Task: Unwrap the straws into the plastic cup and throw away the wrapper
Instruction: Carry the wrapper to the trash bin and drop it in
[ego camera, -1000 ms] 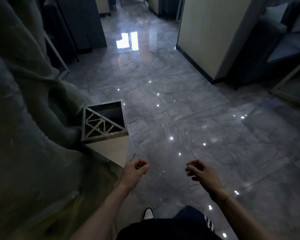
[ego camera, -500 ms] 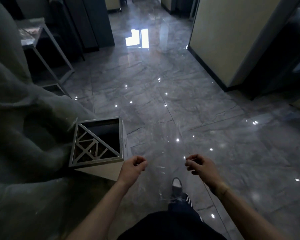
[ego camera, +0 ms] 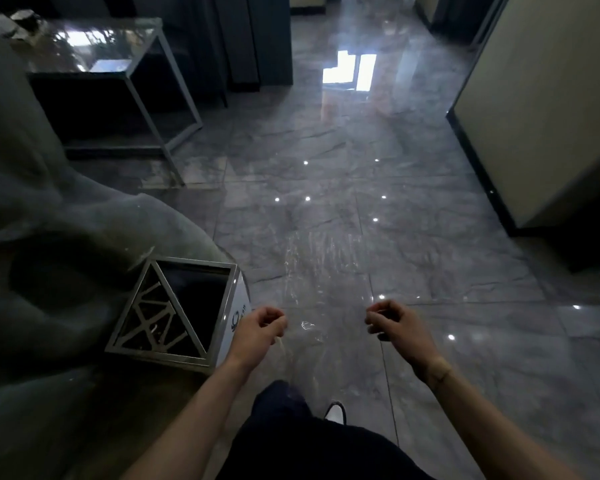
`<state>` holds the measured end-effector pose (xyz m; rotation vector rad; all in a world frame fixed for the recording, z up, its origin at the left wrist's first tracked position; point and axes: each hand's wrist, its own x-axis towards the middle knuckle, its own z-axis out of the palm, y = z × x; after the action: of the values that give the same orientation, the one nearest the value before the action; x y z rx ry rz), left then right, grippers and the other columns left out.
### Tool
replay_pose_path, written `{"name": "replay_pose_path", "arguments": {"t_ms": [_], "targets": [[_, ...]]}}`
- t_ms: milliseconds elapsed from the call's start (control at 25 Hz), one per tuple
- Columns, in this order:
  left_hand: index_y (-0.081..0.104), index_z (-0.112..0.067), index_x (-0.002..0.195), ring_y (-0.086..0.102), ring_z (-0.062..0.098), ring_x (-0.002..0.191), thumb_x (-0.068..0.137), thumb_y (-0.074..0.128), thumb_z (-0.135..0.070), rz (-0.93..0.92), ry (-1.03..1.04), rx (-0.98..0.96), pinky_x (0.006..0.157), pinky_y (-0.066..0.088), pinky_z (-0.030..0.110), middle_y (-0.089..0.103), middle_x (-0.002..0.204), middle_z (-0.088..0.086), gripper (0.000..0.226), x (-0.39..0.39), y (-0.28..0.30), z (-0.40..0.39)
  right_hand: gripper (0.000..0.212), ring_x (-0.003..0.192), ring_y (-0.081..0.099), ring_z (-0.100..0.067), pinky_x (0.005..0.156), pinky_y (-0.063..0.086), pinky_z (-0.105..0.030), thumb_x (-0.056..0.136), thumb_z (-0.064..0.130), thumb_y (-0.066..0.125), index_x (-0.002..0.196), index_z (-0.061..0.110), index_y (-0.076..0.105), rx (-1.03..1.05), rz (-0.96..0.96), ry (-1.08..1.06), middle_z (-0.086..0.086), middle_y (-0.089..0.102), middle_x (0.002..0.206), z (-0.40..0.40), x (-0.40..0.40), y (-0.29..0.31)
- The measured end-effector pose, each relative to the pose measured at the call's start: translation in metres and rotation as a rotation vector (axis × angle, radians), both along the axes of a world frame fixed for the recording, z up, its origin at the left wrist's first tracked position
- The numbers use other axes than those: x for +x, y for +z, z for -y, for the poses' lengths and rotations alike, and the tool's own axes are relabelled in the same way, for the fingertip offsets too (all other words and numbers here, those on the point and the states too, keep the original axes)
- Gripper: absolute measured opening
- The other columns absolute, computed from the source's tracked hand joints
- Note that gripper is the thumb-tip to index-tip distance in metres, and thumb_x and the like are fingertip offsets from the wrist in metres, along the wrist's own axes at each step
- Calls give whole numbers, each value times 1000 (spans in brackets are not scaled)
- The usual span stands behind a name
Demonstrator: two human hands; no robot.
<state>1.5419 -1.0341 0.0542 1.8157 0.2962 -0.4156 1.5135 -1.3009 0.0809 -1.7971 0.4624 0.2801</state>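
While both arms reach forward over a glossy grey tiled floor (ego camera: 430,209), a clear plastic wrapper (ego camera: 321,271) stretches between them, nearly see-through. Left hand (ego camera: 257,329): fingers curled in, pinching the wrapper's left edge. Right hand (ego camera: 394,323): fingers curled in, pinching the right edge. Square metal-rimmed trash bin (ego camera: 174,306): just beside the left hand, open half dark, other half latticed. Glass-topped side table (ego camera: 118,64): far left. Straws and cup: out of sight.
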Motion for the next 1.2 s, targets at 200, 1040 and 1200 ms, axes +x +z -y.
{"name": "replay_pose_path", "arguments": {"t_ms": [200, 1040, 1200], "targets": [[66, -16, 87, 63, 14, 68, 88, 66, -9, -5, 124, -33, 65, 50, 26, 68, 79, 2, 7, 38, 0, 0, 5, 76, 70, -15, 69, 56, -28, 91, 17, 62, 92, 18, 67, -32, -8, 119, -2, 73, 86, 1, 70, -4], [69, -11, 98, 64, 16, 75, 91, 64, -15, -107, 984, -195, 69, 53, 30, 70, 83, 4, 10, 114, -3, -94, 6, 54, 66, -12, 53, 54, -23, 90, 14, 63, 87, 16, 69, 40, -62, 750, -9, 70, 77, -199, 342, -18], [66, -13, 102, 66, 16, 71, 88, 66, -14, -172, 1231, -223, 68, 54, 31, 71, 84, 7, 14, 112, -7, -85, 5, 51, 64, -16, 49, 51, -25, 88, 11, 66, 85, 13, 69, 48, -165, 942, -9, 70, 72, -234, 366, -37]]}}
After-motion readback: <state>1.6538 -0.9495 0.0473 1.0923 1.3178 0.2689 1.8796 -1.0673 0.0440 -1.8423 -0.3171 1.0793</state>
